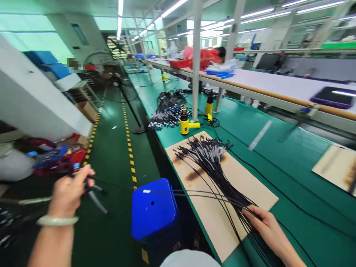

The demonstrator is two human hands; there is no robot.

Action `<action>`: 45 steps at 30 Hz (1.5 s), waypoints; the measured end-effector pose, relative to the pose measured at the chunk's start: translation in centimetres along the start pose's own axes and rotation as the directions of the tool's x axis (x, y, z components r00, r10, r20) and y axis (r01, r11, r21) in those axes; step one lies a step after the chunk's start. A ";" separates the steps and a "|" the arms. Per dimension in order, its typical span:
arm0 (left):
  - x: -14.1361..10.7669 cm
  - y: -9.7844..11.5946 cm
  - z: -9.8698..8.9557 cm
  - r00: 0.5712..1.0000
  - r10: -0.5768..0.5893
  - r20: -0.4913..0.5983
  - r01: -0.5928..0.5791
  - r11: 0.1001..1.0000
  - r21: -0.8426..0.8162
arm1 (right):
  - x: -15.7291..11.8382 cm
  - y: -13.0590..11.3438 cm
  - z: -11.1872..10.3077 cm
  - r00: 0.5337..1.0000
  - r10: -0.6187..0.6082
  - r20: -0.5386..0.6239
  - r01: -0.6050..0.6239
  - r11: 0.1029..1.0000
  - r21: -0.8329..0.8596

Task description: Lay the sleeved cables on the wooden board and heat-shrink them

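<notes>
My left hand (68, 191) is held out over the aisle at the left, its fingers closed on the ends of a few thin black cables. Short grey pieces hang below that fist, blurred by motion. From there the cables (191, 193) stretch across to my right hand (263, 224), which pinches them above the bench. Under and beside my right hand lies a thick bundle of black cables (222, 181). Its far ends, with grey sleeves (207, 152), fan out on a scorched tan board (258, 187).
Two yellow heat guns (184, 124) (209, 107) stand on the green bench (239, 115) beyond the board. Behind them is another cable pile (168, 111). A blue stool (154, 207) stands by the bench edge. A fan (122, 89) stands in the aisle. People sit farther off.
</notes>
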State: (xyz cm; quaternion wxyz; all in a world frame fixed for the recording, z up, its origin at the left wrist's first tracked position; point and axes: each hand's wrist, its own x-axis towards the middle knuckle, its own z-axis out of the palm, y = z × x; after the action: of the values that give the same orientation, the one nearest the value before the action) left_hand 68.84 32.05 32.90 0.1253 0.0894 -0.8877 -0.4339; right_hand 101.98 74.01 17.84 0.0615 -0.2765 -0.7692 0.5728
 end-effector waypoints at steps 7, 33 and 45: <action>-3.7 -1.4 1.1 0.975 0.111 0.193 -0.084 0.986 -0.144 | 3.0 -6.4 3.9 0.940 0.122 0.320 -0.290 0.779 0.556; -5.4 -23.9 -11.7 0.944 -0.134 0.303 0.225 0.930 -0.291 | -6.6 -15.0 54.2 0.556 -0.250 0.793 0.056 0.963 0.265; -2.4 -35.6 -17.9 0.775 -0.426 0.467 0.599 0.729 -0.330 | -4.4 -17.4 64.0 0.634 -0.065 0.770 -0.074 0.987 0.145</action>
State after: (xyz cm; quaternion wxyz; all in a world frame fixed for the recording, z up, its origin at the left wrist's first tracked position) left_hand 78.28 -2.31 14.94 -0.1489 0.2219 -0.7043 -0.6577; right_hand 73.15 14.31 13.21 -0.2524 -0.0009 -0.6714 0.6968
